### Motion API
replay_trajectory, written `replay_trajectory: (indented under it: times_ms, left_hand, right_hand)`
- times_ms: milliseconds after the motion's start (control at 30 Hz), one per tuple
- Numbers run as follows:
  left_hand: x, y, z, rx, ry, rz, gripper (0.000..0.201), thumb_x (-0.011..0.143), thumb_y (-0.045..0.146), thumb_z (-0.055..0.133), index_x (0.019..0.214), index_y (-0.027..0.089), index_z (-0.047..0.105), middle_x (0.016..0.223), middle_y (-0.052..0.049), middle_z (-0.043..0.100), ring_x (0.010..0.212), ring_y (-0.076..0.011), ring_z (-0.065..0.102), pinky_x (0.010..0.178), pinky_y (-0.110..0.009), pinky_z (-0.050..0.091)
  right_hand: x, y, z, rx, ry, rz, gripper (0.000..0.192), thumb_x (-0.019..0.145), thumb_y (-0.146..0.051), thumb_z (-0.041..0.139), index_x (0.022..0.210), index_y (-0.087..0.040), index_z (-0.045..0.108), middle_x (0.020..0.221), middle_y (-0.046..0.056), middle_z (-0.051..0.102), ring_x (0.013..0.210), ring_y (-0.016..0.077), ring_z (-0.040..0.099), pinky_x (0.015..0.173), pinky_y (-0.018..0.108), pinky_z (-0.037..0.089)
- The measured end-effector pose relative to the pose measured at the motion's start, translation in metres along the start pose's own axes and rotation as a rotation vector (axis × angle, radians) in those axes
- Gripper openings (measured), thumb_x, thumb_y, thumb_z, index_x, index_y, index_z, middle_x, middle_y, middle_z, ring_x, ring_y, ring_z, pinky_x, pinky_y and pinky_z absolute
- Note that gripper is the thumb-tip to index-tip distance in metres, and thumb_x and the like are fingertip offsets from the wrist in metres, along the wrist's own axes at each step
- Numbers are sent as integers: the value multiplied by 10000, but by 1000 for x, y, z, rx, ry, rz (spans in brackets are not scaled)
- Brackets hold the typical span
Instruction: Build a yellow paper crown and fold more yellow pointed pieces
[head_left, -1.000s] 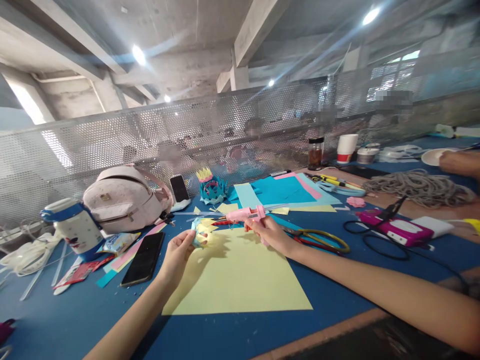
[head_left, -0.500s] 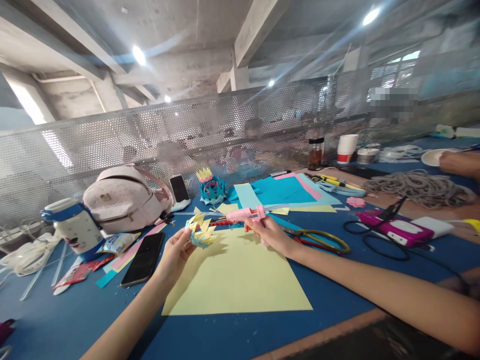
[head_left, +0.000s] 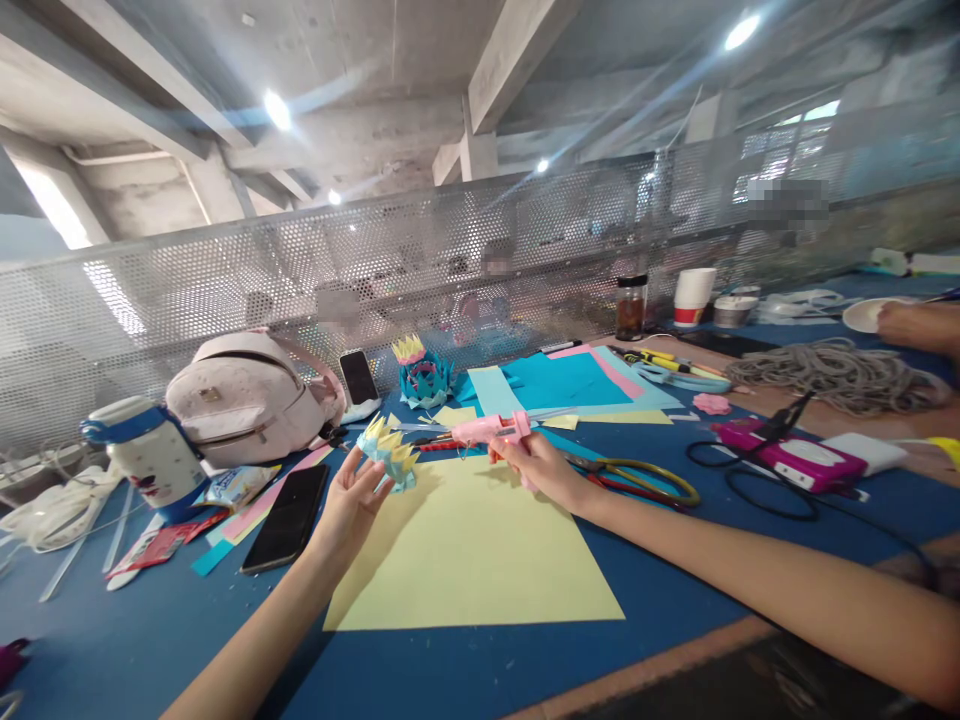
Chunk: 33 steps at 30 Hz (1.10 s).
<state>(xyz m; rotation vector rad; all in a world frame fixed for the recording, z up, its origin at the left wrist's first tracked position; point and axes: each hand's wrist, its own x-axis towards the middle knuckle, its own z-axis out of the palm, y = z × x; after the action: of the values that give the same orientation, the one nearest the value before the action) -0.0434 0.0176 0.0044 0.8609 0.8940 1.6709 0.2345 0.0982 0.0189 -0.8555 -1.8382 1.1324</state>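
Observation:
My left hand (head_left: 356,497) pinches a small paper crown (head_left: 395,462) with yellow points and a light blue band, held above the yellow sheet (head_left: 480,560). In my right hand (head_left: 541,465) is a pink hot glue gun (head_left: 487,429), its nozzle facing left toward the crown, a short gap between them. Beneath both hands the sheet lies flat on the blue table. Just behind, a blue layered paper piece (head_left: 426,383) stands with a yellow-pointed crown (head_left: 409,348) on top. Scissors (head_left: 645,480) with yellow and red handles lie partly under my right forearm.
On the left are a black phone (head_left: 286,520), a bottle (head_left: 150,455) and a pale backpack (head_left: 240,395). Blue and pink paper sheets (head_left: 562,385) lie at the back. A magenta device (head_left: 791,455) with a black cable and grey rope (head_left: 840,375) are rightward. Another person's hand (head_left: 911,325) holds a white cup.
My left hand has turned the paper crown, so its yellow points now face up and its blue band shows more. The glue gun and my right hand stay nearly still.

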Motion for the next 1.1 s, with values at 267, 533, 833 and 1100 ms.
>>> replay_trajectory:
  times_ms: [267,533,833,1100]
  left_hand:
    - [4,-2,-3,5,-46,17,808,662,117,910,1379,255,564,1230,-58,731,1128,-203,703,890,-198,569]
    - [1,-3,2,2,5,19,630,666,155,917,1235,220,656,1102,-36,766,855,-134,757,694,-137,582]
    - [-10,0,19,-35,-112,-15,545,770,294,834,1270,207,637,1265,-77,705,1225,-241,647,1043,-310,506]
    - [-25,1,43,-59,-356,-162,293,874,525,695,1002,261,697,1296,-71,673,1304,-292,570,1076,-435,464]
  right_hand:
    - [0,3,-1,-7,-2,-6,656,777,-826,528,771,-175,612,540,-63,344,440,93,360,400,230,308]
    - [0,0,0,-21,-5,-27,653,797,-816,510,766,-172,609,544,-62,346,436,88,355,396,226,311]
    - [-6,3,2,-129,-38,-152,524,858,-693,547,759,-181,597,636,-6,495,569,142,455,518,264,381]
    - [-16,-14,-2,-274,-185,-344,393,877,-560,609,743,-211,486,812,21,549,748,187,495,750,312,430]
